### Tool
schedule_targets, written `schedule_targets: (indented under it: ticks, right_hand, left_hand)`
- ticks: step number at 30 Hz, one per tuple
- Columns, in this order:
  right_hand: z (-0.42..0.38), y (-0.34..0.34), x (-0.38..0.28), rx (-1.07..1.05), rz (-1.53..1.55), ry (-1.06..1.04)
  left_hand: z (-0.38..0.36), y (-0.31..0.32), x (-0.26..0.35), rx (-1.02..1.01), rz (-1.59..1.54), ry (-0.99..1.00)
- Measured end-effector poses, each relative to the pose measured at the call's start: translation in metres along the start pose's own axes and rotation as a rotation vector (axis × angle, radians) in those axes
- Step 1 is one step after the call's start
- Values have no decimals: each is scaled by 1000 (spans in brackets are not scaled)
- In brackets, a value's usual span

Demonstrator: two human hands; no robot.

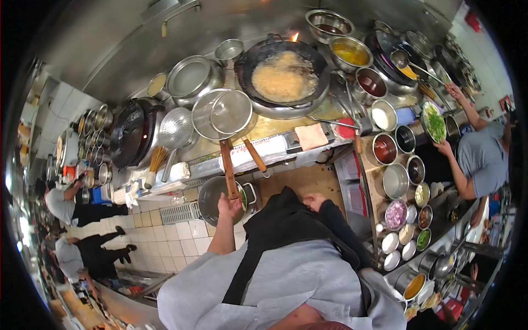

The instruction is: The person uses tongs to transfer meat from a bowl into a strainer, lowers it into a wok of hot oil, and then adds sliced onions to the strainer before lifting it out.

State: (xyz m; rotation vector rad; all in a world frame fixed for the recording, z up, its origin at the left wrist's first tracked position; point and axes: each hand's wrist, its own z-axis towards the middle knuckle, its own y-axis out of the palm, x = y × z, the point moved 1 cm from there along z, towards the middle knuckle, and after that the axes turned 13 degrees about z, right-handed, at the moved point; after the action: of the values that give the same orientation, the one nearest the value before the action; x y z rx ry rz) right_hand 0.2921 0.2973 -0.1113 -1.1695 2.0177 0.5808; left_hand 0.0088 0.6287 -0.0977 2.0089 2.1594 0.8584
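A strainer (212, 114) handle at the counter (275, 129) front edge is gripped by the left hand (228, 207). The right hand (314, 201) is held loosely closed, empty, against the apron (286, 220).

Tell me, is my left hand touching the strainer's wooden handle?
Touching. The head view shows the left hand wrapped around the end of the wooden handle.

You have one view only, from the camera on your head, so no second view overlaps it. It is a fisheye lens with dark corners, pointing forward and steeply down, so your own chest fills 6 o'clock close up. The stove counter (275, 129) curves across 12 o'clock at arm's reach, the wok (283, 77) near the top. The floor (181, 231) runs off toward 8 o'clock, far below. A side counter (434, 209) with bowls runs from 2 to 4 o'clock.
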Motion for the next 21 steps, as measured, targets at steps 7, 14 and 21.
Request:
schedule_targets:
  ticks: [7, 14, 21]
  right_hand:
    - [98, 93, -160, -115, 491, 88]
    - [98, 134, -222, -213, 785, 161]
    - [4, 118, -269, -497, 711, -95]
  left_hand:
    - [-42, 104, 43, -238, 406, 220]
    - [-66, 115, 35, 377, 1228, 710]
    - [-90, 229, 13, -433, 652, 363]
